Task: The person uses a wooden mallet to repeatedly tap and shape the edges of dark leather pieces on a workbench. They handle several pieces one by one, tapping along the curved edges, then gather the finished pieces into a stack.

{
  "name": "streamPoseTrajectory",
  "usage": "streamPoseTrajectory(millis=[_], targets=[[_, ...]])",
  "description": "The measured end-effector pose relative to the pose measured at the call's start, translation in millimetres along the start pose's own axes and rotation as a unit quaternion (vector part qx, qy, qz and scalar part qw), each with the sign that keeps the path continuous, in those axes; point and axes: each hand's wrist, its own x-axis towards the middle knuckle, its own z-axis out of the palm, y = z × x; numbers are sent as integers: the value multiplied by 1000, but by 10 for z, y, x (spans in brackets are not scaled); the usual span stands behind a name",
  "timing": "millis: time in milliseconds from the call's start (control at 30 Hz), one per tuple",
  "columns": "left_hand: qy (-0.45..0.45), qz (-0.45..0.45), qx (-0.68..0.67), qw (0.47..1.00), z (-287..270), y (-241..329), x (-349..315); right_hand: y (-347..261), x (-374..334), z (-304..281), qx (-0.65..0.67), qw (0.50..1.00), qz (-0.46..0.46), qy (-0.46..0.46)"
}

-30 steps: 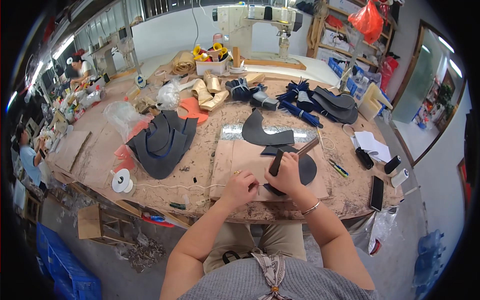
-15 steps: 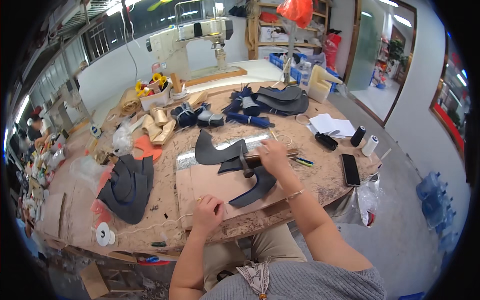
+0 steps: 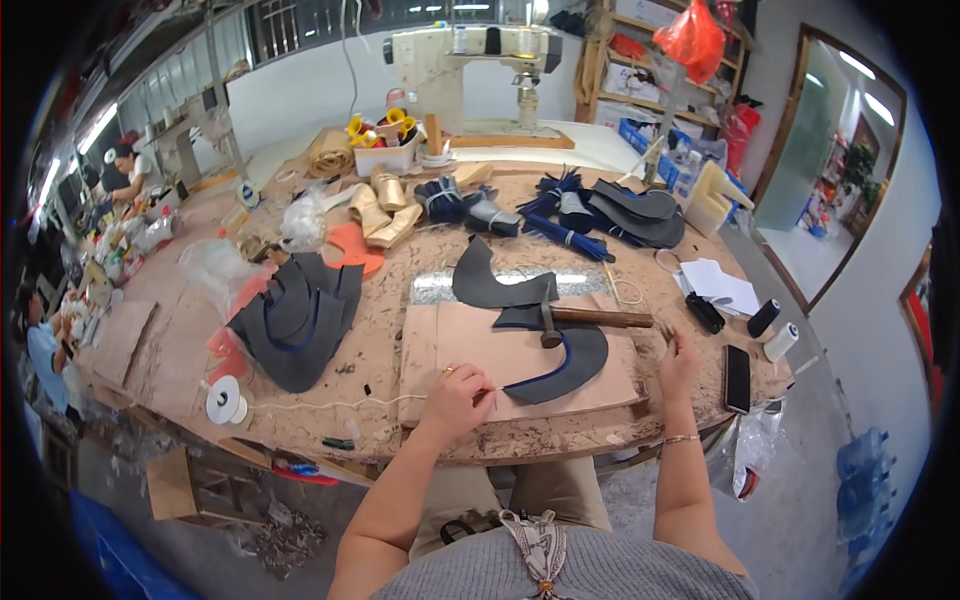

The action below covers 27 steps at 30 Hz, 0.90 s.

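My left hand [image 3: 462,402] is pinched at the near edge of the pale board [image 3: 450,340], closed on a white cord [image 3: 335,404] that runs from a white spool [image 3: 227,402]. A curved dark grey piece with blue edging [image 3: 565,372] lies at its fingertips. Across that piece and another curved grey piece [image 3: 495,277] rests a hammer [image 3: 600,317], wooden handle pointing right. Just past the handle's end, my right hand [image 3: 680,365] is closed; a small thin tip shows at its fingers, too small to name.
Left stands a stack of grey pieces [image 3: 300,325]. Behind lie blue-grey bundles [image 3: 570,240] and beige pieces [image 3: 385,210]. At right are a phone [image 3: 737,378], thread spools [image 3: 763,318] and white papers [image 3: 720,285]. A sewing machine [image 3: 470,55] stands at the back.
My right hand has let go of the hammer's handle area and moved right, to where a small green-blue tool lay. The left hand keeps its place by the grey piece. The view has swung left.
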Motion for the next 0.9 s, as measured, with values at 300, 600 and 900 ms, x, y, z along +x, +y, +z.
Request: streamPoseTrajectory(millis=[300,600,900], targets=[[7,3,21,1000,21,-6,11,-2106,-587,204,42,936,-168,-305],[-32,-33,2,999,29,-47,26,-2146,-681,438,-32,898,-287,-331],[-58,-36,6,998,-6,-18,29,-2182,-703,579,-18,921,-270,-281]])
